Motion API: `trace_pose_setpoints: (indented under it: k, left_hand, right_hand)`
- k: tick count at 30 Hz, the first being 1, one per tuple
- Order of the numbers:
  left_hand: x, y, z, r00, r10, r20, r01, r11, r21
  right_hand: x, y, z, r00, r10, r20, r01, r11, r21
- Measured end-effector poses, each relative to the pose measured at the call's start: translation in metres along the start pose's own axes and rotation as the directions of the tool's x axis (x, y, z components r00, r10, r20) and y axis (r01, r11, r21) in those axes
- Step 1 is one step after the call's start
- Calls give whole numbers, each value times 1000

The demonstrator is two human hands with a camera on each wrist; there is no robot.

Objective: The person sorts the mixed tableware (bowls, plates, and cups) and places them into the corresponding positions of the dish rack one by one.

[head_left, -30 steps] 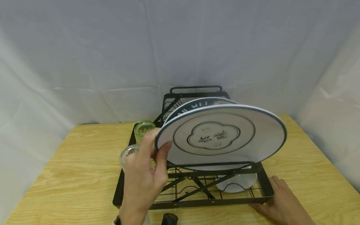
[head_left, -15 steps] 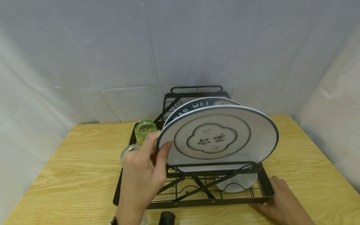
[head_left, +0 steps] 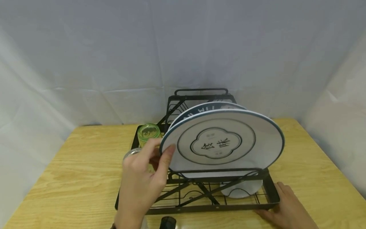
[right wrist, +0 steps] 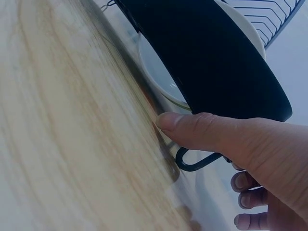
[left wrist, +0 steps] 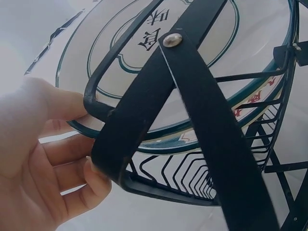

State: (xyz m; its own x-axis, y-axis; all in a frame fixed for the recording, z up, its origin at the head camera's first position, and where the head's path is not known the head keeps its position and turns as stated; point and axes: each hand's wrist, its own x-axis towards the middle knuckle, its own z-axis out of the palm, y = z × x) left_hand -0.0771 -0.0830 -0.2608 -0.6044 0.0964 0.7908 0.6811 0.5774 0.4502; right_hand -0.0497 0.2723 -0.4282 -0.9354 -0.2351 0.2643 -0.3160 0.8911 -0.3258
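My left hand [head_left: 141, 178] pinches the left rim of a large white plate [head_left: 215, 143] with a blue edge, thumb on its underside. The plate stands tilted in a black wire dish rack [head_left: 200, 209], its marked base facing me. Close behind leans another blue-rimmed plate [head_left: 197, 112], mostly hidden. In the left wrist view, the plate's rim [left wrist: 79, 127] lies between thumb and fingers beside the rack's side bars. My right hand [head_left: 290, 206] holds the rack's front right corner. The right wrist view shows the thumb [right wrist: 202, 132] along the frame's lower edge and the fingers beyond.
A white bowl [head_left: 243, 189] sits low in the rack's right side. Along its left side stand a green-lidded jar [head_left: 148, 131] and a clear-lidded jar [head_left: 131, 152], partly hidden. A black cylindrical object [head_left: 168, 222] is at the bottom edge. White sheeting [head_left: 114, 63] backs the wooden table [head_left: 71, 178].
The plate in my left hand has swung slightly upright, and its right edge has shifted left. My left hand keeps its pinch. The right hand stays at the rack's corner.
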Motion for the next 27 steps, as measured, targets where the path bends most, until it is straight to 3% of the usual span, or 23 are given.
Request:
trace_pose_setpoints:
  k: [16,22,25,27]
  left_hand:
    - [-1,2,-5,998,-27,52,27,1000,0]
    - [-5,-3,-17,990,-105,99,110,993,-49]
    - [-8,-7,-28,986,-154,65,156,987,-35]
    - [-9,-10,-36,983,-178,38,178,984,5]
  right_hand:
    - [2,2,-1,998,44,34,-46,998,49]
    - [3,3,0,1000,12,7,-12,999,32]
    - [4,8,-5,993,47,113,-57,995,85]
    - [5,16,-14,965,106,241,-138,983,123]
